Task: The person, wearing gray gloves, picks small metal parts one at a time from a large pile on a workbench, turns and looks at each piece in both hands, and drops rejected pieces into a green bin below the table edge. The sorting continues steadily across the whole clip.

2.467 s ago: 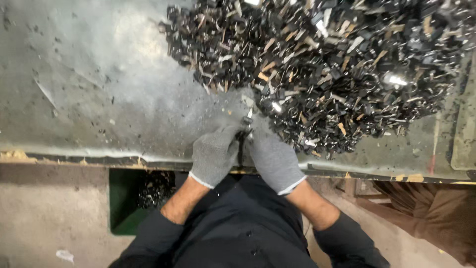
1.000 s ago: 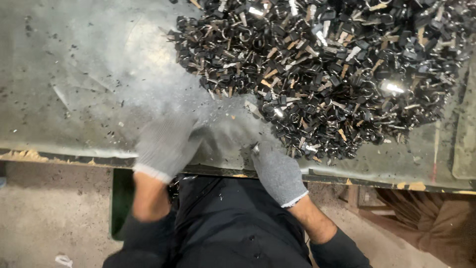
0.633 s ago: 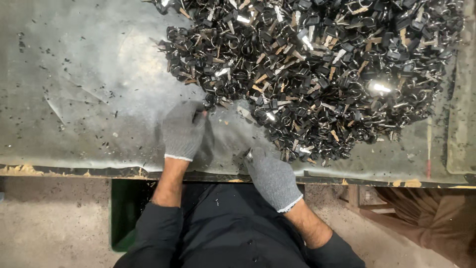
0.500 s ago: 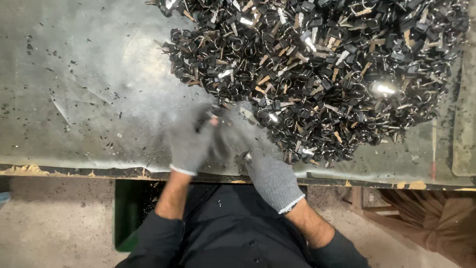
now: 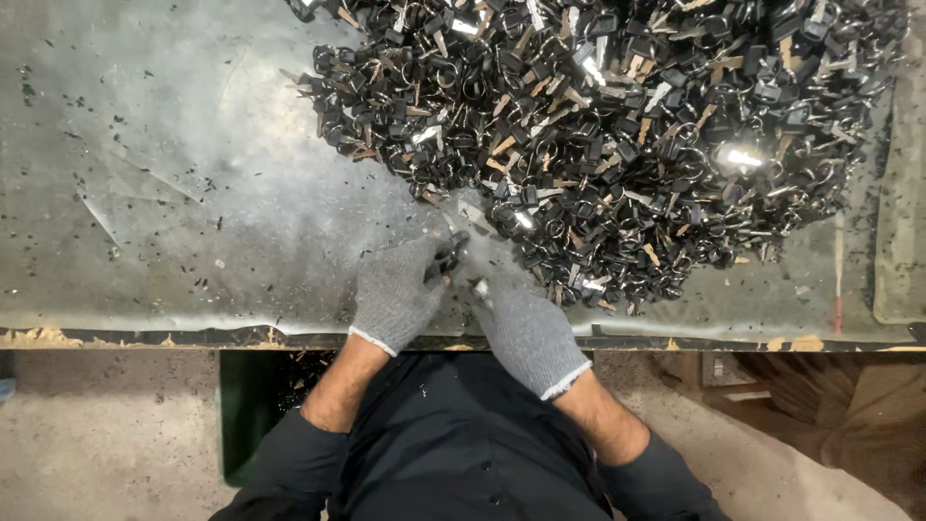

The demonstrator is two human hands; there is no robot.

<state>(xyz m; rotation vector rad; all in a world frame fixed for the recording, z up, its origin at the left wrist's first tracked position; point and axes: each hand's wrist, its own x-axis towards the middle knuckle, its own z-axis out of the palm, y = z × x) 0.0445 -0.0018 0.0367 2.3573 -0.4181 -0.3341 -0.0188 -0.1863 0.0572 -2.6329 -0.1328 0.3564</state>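
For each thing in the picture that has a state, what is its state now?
Left hand: gloved, pinching a small dark piece.
Right hand: gloved, fingers at the same piece.
Pile: heaped, loose, on the table.
Table: dusty, scratched, edge chipped.
Green bin: under the table, partly hidden.

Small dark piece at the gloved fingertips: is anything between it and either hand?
Nothing visible. The left hand and right hand meet on the small dark piece, fingertips touching it, at the near edge of the heap of keys on the worn table.
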